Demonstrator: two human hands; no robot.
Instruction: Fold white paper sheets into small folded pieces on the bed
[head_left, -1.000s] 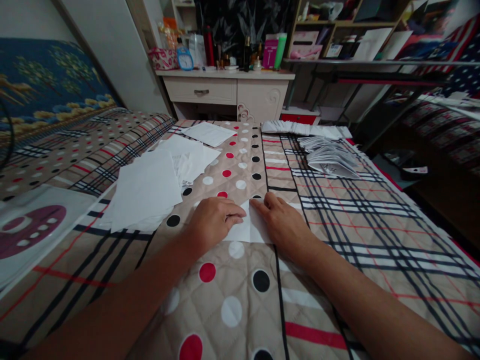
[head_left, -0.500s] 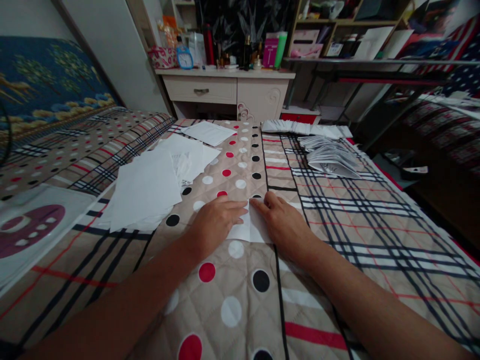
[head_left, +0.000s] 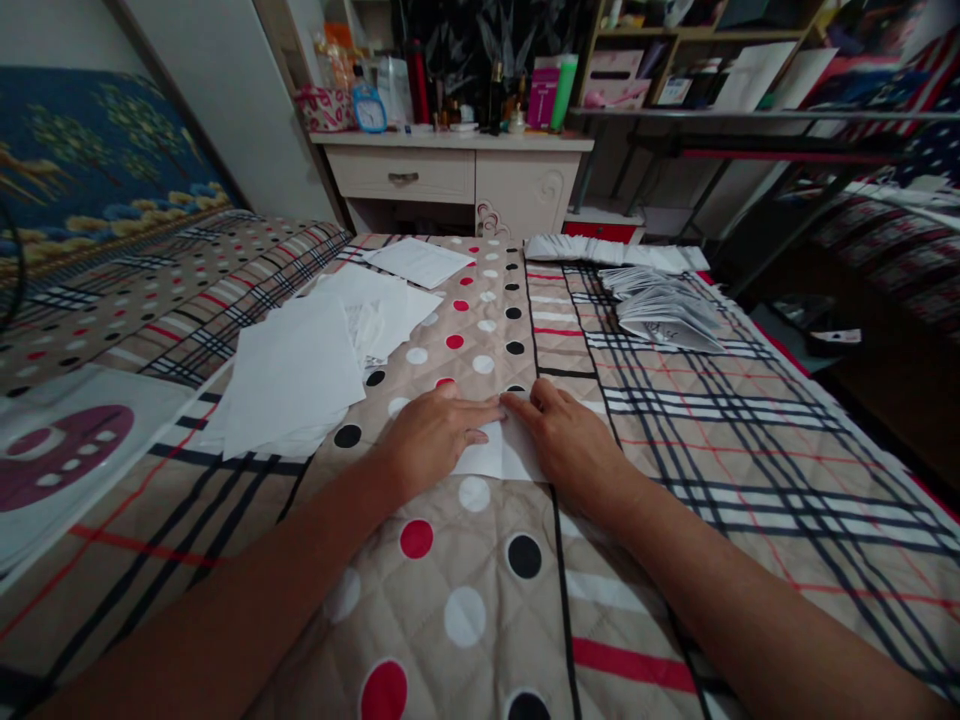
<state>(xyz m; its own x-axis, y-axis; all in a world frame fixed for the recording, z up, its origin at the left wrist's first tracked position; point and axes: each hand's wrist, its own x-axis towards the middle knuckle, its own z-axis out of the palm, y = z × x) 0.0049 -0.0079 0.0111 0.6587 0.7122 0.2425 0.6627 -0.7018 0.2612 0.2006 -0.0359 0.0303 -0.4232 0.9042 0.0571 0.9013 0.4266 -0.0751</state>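
A small white sheet of paper [head_left: 481, 462] with a crease down its middle lies flat on the bed under both hands. My left hand [head_left: 429, 438] rests on its left half, fingers stretched toward the crease and thumb apart from them. On the right half is my right hand [head_left: 574, 440], its fingers bent and closed at the paper's far edge beside the crease. The fingertips of both hands nearly meet there. The paper's far edge is mostly hidden by the fingers.
Loose white sheets [head_left: 292, 375] lie in a pile to the left, near a plastic packet [head_left: 67, 450] with a purple print. Folded papers [head_left: 667, 310] are stacked at the far right, before a white pleated strip [head_left: 615, 254]. A dresser [head_left: 442, 185] stands beyond the patterned bedspread [head_left: 465, 570].
My left fingertips have slid slightly toward the crease, closer to my right fingertips. The camera view has shifted a little; the papers around look unmoved.
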